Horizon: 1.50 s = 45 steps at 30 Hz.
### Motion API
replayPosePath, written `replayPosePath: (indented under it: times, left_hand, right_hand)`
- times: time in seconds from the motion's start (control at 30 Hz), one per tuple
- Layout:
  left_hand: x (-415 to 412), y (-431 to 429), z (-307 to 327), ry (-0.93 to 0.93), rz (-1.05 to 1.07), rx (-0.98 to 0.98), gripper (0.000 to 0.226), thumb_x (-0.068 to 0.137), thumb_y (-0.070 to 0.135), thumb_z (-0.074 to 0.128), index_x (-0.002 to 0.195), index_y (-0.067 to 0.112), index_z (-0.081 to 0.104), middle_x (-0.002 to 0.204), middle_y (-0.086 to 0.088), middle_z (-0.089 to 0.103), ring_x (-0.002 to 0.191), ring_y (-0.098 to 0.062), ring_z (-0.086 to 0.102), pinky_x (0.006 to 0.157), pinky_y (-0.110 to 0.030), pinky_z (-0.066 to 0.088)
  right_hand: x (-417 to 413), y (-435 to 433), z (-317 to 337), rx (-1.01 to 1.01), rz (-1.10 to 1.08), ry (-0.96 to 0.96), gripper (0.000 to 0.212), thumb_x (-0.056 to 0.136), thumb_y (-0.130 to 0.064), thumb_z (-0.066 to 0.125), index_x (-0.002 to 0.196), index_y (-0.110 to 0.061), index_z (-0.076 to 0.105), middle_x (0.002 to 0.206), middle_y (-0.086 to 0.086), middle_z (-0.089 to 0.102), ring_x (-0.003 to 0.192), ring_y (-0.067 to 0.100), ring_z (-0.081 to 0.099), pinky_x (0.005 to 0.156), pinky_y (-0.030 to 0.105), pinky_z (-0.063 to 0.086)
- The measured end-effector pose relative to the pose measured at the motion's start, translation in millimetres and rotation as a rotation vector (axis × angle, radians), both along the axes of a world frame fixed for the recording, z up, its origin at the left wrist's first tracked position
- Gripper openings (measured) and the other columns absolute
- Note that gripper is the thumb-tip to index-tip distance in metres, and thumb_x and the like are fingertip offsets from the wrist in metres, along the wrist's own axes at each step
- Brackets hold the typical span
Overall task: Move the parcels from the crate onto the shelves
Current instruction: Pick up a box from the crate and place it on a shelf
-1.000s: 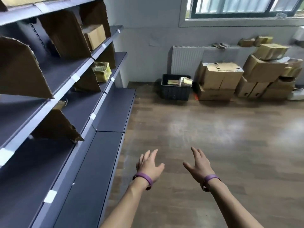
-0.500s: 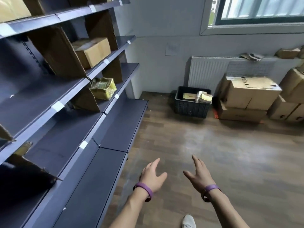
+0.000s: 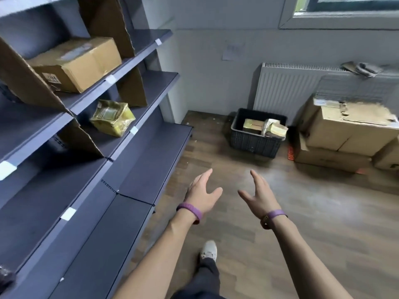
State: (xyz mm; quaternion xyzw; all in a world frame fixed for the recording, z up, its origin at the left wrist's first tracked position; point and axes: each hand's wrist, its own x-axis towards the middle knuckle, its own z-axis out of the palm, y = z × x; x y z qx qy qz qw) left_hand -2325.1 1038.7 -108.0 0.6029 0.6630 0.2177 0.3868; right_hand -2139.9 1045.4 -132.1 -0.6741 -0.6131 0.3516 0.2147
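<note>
A black plastic crate (image 3: 254,143) stands on the floor by the far wall, under the radiator. Inside lie a flat yellowish parcel (image 3: 252,126) and a wrapped parcel (image 3: 274,128) leaning on the right rim. Dark grey shelves (image 3: 138,160) run along the left. One shelf holds a brown cardboard box (image 3: 75,63); the shelf below holds a yellow wrapped parcel (image 3: 112,117). My left hand (image 3: 201,195) and my right hand (image 3: 259,195) are stretched out in front of me, fingers spread, holding nothing, well short of the crate.
Cardboard dividers (image 3: 131,87) stand on the shelves. A pile of large cardboard boxes (image 3: 341,134) sits right of the crate. A white radiator (image 3: 287,89) hangs on the wall. My foot in a white shoe (image 3: 208,250) is on the wooden floor.
The view has moved forward: the crate, the shelved box and the yellow parcel appear larger and nearer. Both hands stay extended and empty. My foot has come into view.
</note>
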Motion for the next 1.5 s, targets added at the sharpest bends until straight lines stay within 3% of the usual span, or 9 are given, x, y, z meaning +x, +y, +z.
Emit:
replayPosePath:
  times: [0.5,0.77,1.07,1.3,1.5]
  left_hand:
    - [124,352,-22,-0.031,-0.218,-0.034,0.063,0.088,0.031,0.059,0.145,0.025,0.032,0.149,-0.003,0.034,0.139,-0.020,0.027,0.115,-0.036,0.024]
    - [185,475,-32,0.005,-0.319,-0.092,0.063,0.089,0.031,0.058,0.145,0.026,0.031,0.151,0.000,0.032,0.139,-0.019,0.027,0.115,-0.037,0.024]
    - [255,606,-52,-0.031,-0.143,-0.128,0.060,0.090,0.030,0.057,0.145,0.027,0.031,0.151,0.001,0.031,0.139,-0.019,0.029,0.112,-0.036,0.027]
    - [301,690,-56,-0.011,-0.009,-0.190,0.061,0.090,0.029,0.057,0.145,0.027,0.031,0.150,0.000,0.033,0.138,-0.020,0.031,0.111,-0.034,0.027]
    - [333,763,-66,0.007,-0.024,-0.249,0.061,0.090,0.030,0.056,0.145,0.026,0.030,0.150,0.000,0.034,0.137,-0.019,0.032,0.110,-0.034,0.028]
  right_hand:
    - [114,293,-4,-0.039,-0.212,-0.102,0.076,0.090,-0.031,0.060,0.151,-0.014,0.018,0.158,0.007,0.020,0.147,0.020,0.012,0.117,0.032,0.014]
    - [168,404,-19,-0.100,-0.304,-0.091,0.076,0.091,-0.036,0.058,0.152,-0.017,0.015,0.159,0.006,0.016,0.147,0.020,0.010,0.118,0.035,0.014]
    - [260,565,-42,-0.109,-0.190,-0.110,0.074,0.091,-0.037,0.056,0.151,-0.018,0.017,0.157,0.005,0.021,0.146,0.025,0.014,0.119,0.040,0.018]
    - [316,682,-54,-0.163,-0.043,-0.119,0.076,0.089,-0.036,0.060,0.151,-0.017,0.020,0.155,0.006,0.025,0.144,0.023,0.021,0.116,0.035,0.019]
    - [345,755,-72,-0.195,-0.007,-0.137,0.074,0.088,-0.034,0.061,0.150,-0.016,0.023,0.155,0.005,0.026,0.143,0.023,0.023,0.115,0.032,0.019]
